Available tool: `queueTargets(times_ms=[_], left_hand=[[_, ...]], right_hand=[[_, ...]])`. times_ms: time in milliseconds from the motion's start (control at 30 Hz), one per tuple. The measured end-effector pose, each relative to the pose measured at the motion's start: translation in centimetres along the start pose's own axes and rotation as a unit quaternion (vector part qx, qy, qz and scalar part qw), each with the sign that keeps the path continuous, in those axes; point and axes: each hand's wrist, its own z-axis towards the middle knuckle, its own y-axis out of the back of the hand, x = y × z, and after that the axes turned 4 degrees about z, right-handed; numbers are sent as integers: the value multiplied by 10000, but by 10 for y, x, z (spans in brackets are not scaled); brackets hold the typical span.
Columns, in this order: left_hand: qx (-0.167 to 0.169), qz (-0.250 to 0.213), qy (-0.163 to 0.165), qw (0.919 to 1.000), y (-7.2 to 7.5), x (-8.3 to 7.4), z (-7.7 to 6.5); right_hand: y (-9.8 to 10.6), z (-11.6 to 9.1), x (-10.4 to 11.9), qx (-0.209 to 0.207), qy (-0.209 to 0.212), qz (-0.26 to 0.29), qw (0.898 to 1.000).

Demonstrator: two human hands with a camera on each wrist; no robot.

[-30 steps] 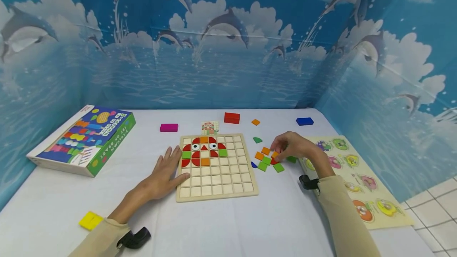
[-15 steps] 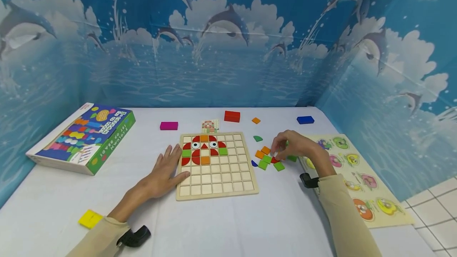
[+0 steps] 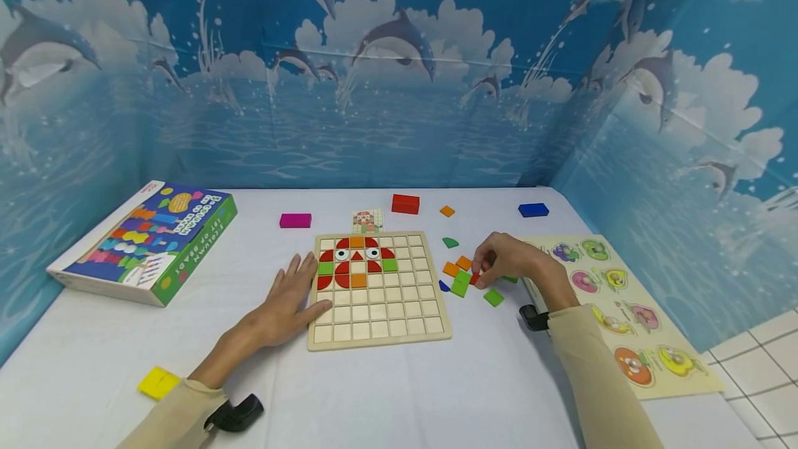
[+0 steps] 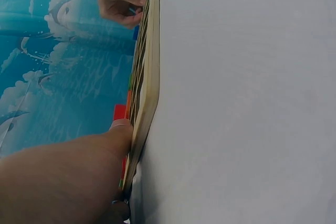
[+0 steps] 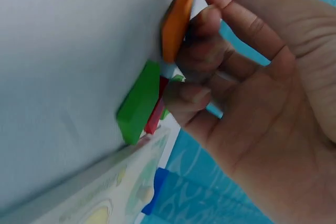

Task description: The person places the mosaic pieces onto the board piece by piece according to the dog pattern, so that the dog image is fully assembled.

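In the head view my left hand lies with straight fingers along the left edge of the wooden grid board, thumb on the grid. The left wrist view shows that thumb pressing the rim. Red, orange, green and eye tiles form a face in the upper left cells. My right hand is over the loose tiles right of the board, pinching a small red tile at thumb and fingertips. Close by lie green tiles, orange tiles and a separate green tile. The red tile's exact shape is hidden.
A picture card lies behind the board, near red blocks, a magenta block and a blue block. A game box sits left, yellow pieces nearer. A fruit puzzle board lies right.
My right hand has shifted slightly among the loose tiles. The red tile has moved a little left, and one green tile has slid right and nearer. My left hand stays put.
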Motion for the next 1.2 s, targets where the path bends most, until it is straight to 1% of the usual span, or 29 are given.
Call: queueTargets(times_ms=[133, 233, 300, 367, 467, 567, 633, 700, 800, 867, 1067, 1167, 1200], left_hand=[[22, 15, 24, 10000, 0, 0, -1], [24, 34, 46, 10000, -2, 3, 1], [25, 37, 53, 10000, -3, 5, 2], [47, 25, 66, 10000, -2, 4, 2], [52, 25, 66, 10000, 1, 1, 2], [47, 89, 97, 9999, 5, -3, 1], [36, 111, 105, 9999, 6, -4, 0], [40, 114, 101, 9999, 7, -4, 0], [54, 98, 115, 9999, 6, -3, 0], [65, 84, 122, 9999, 6, -3, 1], [64, 28, 102, 9999, 4, -3, 0], [23, -18, 54, 10000, 3, -1, 0], [10, -15, 45, 10000, 2, -1, 0]], right_hand=[[0, 2, 3, 73, 11, -43, 10000], [3, 0, 5, 23, 14, -64, 10000], [5, 0, 7, -95, 111, -39, 9999], [3, 1, 13, -288, 326, 64, 9990], [-10, 10, 33, -563, 854, 374, 9940], [-31, 23, 61, -756, 1361, 734, 9851], [-46, 31, 78, -795, 1468, 1009, 9808], [-61, 39, 91, -800, 1434, 1326, 9775], [-77, 48, 103, -812, 1352, 1558, 9751], [-84, 53, 106, -842, 1239, 1620, 9753], [-93, 58, 115, -922, 922, 1660, 9775], [-96, 61, 118, -1102, 905, 1392, 9799], [-97, 62, 120, -1165, 918, 1229, 9813]])
